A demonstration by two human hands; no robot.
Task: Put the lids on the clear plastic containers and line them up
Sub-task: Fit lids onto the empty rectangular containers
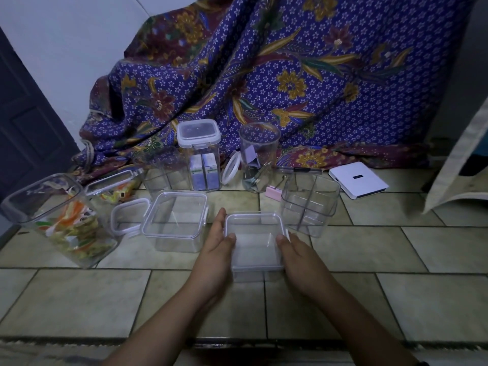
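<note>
Clear plastic containers stand on the tiled floor [264, 307], in front of a blue flowered cloth [264, 75] that hangs against the wall. The nearest one is a small square container [254, 247] with its lid on, in the middle of the scene. The left hand [215, 249] lies flat against its left side and the right hand [294, 256] against its right side; both hands press the container between them, with fingers straight and thumbs on the lid's edge.

Just left of it stands a second square container [174, 220], also closed with a lid. A loose square lid [126, 220] lies on the floor touching its left side. At the far left, a tall container full of coloured wrappers [59, 220] leans in the picture, and behind it a second container with wrappers [116, 188] wears a lid. Farther back there are an open container with dividers [165, 173] and a tall closed container [202, 157] that holds two small boxes; their labels are too small to read. A round lid [232, 169] leans beside a round open jar [257, 157] with metal clips inside. On the right stands one more divided container [310, 204], open, with a pink binder clip [276, 192] just beside it. A white flat device [359, 182] lies at the far right.

In total eight containers can be counted, four of them with lids on, and two loose lids. No writing can be read anywhere.
</note>
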